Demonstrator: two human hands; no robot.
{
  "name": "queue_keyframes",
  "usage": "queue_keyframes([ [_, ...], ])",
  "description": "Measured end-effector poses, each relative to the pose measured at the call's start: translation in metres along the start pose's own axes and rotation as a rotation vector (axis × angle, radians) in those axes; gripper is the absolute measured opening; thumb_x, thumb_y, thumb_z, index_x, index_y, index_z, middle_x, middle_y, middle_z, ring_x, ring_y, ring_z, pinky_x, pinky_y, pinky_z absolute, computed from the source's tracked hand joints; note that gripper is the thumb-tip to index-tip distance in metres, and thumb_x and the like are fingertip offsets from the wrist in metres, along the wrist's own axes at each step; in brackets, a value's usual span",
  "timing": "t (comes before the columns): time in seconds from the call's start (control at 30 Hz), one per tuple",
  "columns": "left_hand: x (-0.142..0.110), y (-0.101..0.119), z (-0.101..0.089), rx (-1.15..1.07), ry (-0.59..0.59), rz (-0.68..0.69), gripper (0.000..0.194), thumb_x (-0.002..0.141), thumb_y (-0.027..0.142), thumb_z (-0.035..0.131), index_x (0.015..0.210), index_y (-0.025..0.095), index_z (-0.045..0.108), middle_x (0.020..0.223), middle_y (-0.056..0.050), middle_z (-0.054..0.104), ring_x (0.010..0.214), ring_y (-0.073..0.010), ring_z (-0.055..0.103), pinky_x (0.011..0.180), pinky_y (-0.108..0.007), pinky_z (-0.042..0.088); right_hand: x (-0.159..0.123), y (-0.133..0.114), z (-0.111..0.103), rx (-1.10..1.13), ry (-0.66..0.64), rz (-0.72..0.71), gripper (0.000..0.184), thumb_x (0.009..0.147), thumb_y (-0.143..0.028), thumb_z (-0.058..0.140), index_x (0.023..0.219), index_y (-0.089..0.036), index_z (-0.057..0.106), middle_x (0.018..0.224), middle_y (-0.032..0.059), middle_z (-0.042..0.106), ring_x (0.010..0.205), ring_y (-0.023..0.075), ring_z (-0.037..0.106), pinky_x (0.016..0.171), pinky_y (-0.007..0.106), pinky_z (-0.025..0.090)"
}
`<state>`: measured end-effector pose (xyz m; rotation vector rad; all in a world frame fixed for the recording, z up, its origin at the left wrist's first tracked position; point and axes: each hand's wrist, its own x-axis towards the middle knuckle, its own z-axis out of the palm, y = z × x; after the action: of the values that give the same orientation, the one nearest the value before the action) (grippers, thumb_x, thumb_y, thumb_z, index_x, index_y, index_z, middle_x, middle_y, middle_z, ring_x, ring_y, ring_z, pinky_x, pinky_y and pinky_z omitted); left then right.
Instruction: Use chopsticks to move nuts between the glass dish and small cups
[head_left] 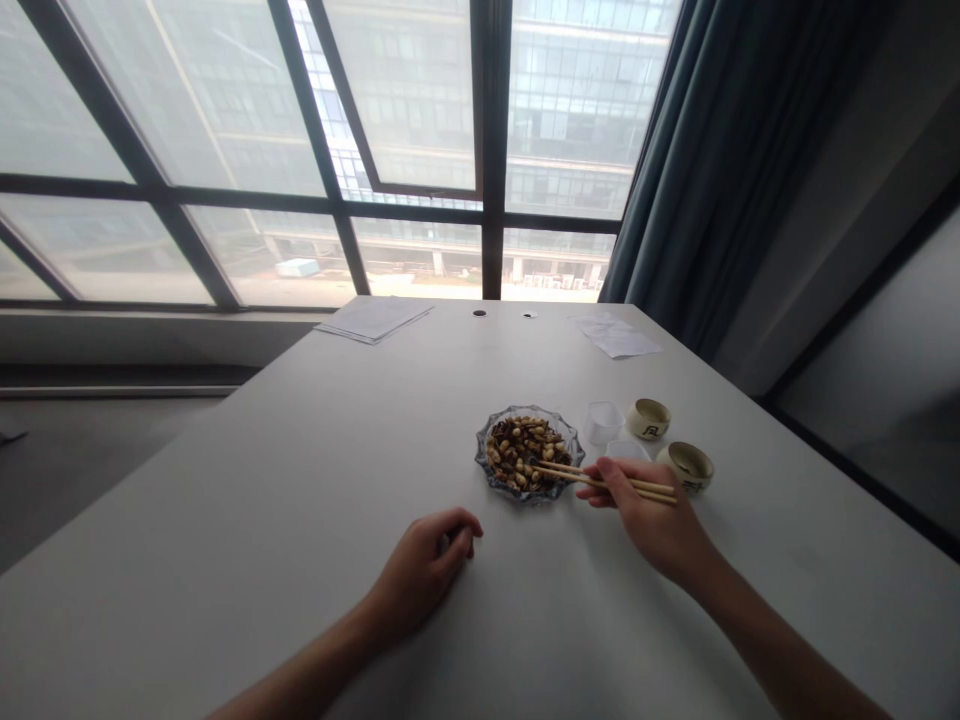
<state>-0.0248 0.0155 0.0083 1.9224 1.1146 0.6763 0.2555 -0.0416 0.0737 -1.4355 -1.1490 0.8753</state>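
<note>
My right hand (652, 515) is closed around a pair of wooden chopsticks (559, 472). Their tips reach into a scalloped glass dish (485, 470) filled with a mix of pale, nut-like pieces and dark brown bits (529, 445). Whether the tips grip a piece is too small to tell. My left hand (431, 560) rests on the white table, in front of the dish and apart from it, fingers curled in with nothing visible in them. Beyond my right hand stands a clear plastic cup (604, 422); a second clear container (628, 451) is partly hidden behind my fingers.
Two cream ceramic cups with dark markings, one farther back (649, 418) and one nearer (688, 467), stand right of the dish. Papers lie at the far left (379, 318) and far right (616, 335) of the table (300, 480). Windows and a dark curtain (705, 200) rise behind.
</note>
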Motion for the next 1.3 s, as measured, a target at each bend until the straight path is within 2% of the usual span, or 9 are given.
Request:
queue_keyframes([
  [0.3, -0.001, 0.002, 0.0, -0.002, -0.001, 0.0, 0.026, 0.09, 0.032, 0.049, 0.086, 0.018, 0.07, 0.07, -0.001, 0.067, 0.066, -0.0188, 0.059, 0.065, -0.025, 0.043, 0.001, -0.002, 0.006, 0.036, 0.011, -0.008, 0.048, 0.084, -0.061, 0.07, 0.091, -0.015, 0.078, 0.086, 0.0117, 0.08, 0.08, 0.0291, 0.078, 0.073, 0.038, 0.066],
  [0.87, -0.001, -0.001, 0.001, -0.004, 0.003, 0.01, 0.025, 0.091, 0.029, 0.049, 0.087, 0.018, 0.07, 0.07, -0.001, 0.068, 0.067, -0.018, 0.058, 0.065, -0.025, 0.042, 0.0, 0.011, 0.008, 0.121, 0.027, -0.035, 0.05, 0.083, -0.061, 0.072, 0.091, -0.012, 0.077, 0.086, 0.0122, 0.08, 0.08, 0.0272, 0.079, 0.073, 0.034, 0.066],
  [1.3, 0.0, -0.001, 0.0, -0.006, -0.01, 0.007, 0.025, 0.092, 0.029, 0.049, 0.088, 0.017, 0.07, 0.071, -0.001, 0.067, 0.067, -0.0184, 0.058, 0.065, -0.026, 0.042, -0.009, 0.012, 0.0, 0.166, 0.153, -0.062, 0.046, 0.084, -0.057, 0.073, 0.086, -0.011, 0.079, 0.085, 0.0133, 0.08, 0.077, 0.026, 0.079, 0.074, 0.034, 0.068],
])
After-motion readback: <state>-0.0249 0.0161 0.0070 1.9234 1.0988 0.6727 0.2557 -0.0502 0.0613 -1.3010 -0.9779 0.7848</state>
